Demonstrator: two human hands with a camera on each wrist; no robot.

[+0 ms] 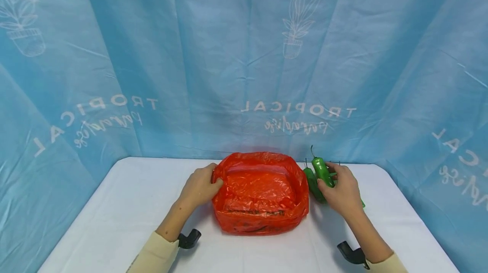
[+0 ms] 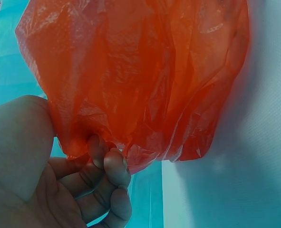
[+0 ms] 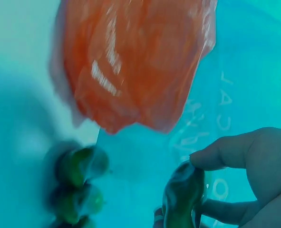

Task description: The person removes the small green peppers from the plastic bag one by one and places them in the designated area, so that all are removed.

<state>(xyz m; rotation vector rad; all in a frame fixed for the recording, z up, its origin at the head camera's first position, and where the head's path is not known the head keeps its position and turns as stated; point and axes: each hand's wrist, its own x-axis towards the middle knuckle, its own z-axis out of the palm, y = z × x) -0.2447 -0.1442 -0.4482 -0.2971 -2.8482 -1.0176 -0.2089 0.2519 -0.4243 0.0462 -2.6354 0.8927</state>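
A red plastic bag (image 1: 259, 188) stands on the white table with its mouth spread wide toward the head camera. At its left rim, my left hand (image 1: 201, 184) pinches the plastic; the left wrist view shows curled fingers (image 2: 104, 161) at the bag's edge. To the right of the bag, my right hand (image 1: 340, 188) holds a glossy green pepper (image 1: 322, 171) between thumb and fingers, raised above other green peppers (image 1: 313, 186). In the right wrist view the held pepper (image 3: 183, 197) hangs from the hand, apart from the bag. Dark marks show through the bag's front.
A white cloth covers the table (image 1: 152, 192). Behind and at both sides hangs a blue curtain (image 1: 213, 73) with white plant drawings and lettering. More peppers (image 3: 78, 175) lie beside the bag in the right wrist view. A black wrist mount (image 1: 189, 239) sits under each forearm.
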